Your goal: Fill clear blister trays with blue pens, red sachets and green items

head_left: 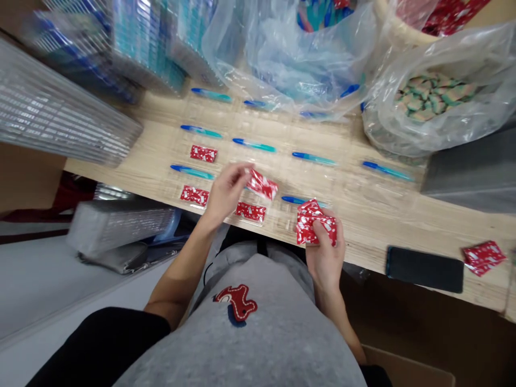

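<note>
**Over the table's front edge, 1 red packet hung in a pinch**

The left hand (pixel 228 191) held a red packet (pixel 262 184) by its left end, thumb and fingertips drawn narrow; blur hid whether the packet touched the clear tray beneath. The right hand (pixel 324 258) gripped a fanned packet stack (pixel 316 223), thumb pressed on top, fingers curled behind. The step in hand looked like placing packets beside pens, 1 at a time. The next move seemed to call for lining the thin packet up with a bare compartment before the pinch loosened.

On the far left, a long stack of clear trays (pixel 60 102) leaned over the pale wooden table (pixel 157 115). Rightward, 3 laid packets (pixel 194 195) sat in trays near blue pens (pixel 253 145), which were spread out in rows. Behind them slumped a clear bag (pixel 290 59) with more pens inside; farther right stood a second bag (pixel 387 121) of small beige-and-green pieces, with a grey box (pixel 475 172) in front. A dark phone (pixel 425 269) lay at the front edge, just beside loose packets (pixel 484 257).
</note>
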The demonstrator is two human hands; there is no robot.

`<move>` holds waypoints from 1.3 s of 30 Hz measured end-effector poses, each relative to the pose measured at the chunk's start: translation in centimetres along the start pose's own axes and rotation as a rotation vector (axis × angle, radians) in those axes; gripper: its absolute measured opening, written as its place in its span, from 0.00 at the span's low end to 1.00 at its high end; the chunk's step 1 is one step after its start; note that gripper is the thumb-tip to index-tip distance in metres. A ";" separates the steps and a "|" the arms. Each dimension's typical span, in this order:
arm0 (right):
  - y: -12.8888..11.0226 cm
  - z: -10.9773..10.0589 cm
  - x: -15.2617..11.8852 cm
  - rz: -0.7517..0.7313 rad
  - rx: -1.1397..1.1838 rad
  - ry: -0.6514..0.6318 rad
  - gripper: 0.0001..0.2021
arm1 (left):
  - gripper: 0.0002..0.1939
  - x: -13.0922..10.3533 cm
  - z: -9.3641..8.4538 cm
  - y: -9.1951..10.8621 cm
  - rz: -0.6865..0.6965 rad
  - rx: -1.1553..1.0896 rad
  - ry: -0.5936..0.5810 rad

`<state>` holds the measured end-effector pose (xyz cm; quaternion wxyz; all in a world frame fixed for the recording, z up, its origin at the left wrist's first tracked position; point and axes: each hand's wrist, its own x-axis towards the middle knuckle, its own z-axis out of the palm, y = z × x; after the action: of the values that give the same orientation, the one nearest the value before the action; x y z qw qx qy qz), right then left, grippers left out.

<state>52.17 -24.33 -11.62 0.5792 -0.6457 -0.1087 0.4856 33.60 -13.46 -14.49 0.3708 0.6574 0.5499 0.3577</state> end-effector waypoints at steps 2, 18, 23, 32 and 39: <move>-0.3 -0.5 0.2 0.011 -0.017 0.000 0.17 | 0.12 1.8 0.5 -2.2 0.001 0.150 0.165; 1.2 -3.8 -2.1 0.012 -0.302 -0.266 0.17 | 0.09 -3.4 3.4 4.2 0.045 -0.162 -0.806; 1.4 -7.1 -3.2 0.088 -0.391 -0.288 0.18 | 0.07 -4.8 4.5 4.0 0.002 -0.095 -0.675; 2.4 -8.9 -3.4 0.077 -0.188 -0.030 0.22 | 0.05 -5.5 9.2 4.9 0.261 0.396 -0.356; 1.8 -6.4 -2.5 -0.031 0.062 -0.034 0.23 | 0.07 -6.3 8.2 5.8 -0.212 -0.350 -0.789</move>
<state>55.00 -30.71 -12.83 0.6046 -0.6173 -0.1133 0.4905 42.59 -21.20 -13.65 0.6925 0.6109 0.3620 0.1271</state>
